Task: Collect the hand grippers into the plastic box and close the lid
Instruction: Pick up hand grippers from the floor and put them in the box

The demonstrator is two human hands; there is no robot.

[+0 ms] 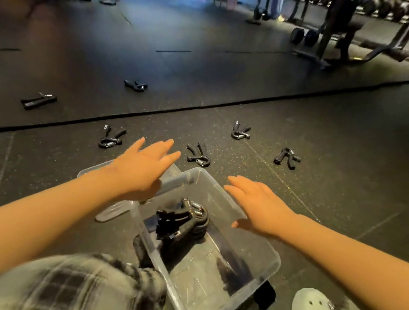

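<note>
A clear plastic box (258, 275) stands open on the floor between my knees, with a few black hand grippers (181, 219) piled inside. Its clear lid (111, 211) lies flat on the floor just behind it. My left hand (143, 165) stretches out empty over the lid, fingers straight and pointing toward a hand gripper (198, 154) on the floor. My right hand (257, 204) hovers open at the box's right rim and holds nothing. Several more hand grippers lie scattered farther out, among them one at the right (286, 158), one beyond it (240, 131) and one on the left (111, 138).
Two hand grippers (38, 100) (136, 85) lie past a seam in the black rubber floor. A bench frame (343, 23) and dumbbell racks (394, 4) stand at the back right. My plaid-clad knee (61, 308) and a light shoe (311, 308) flank the box.
</note>
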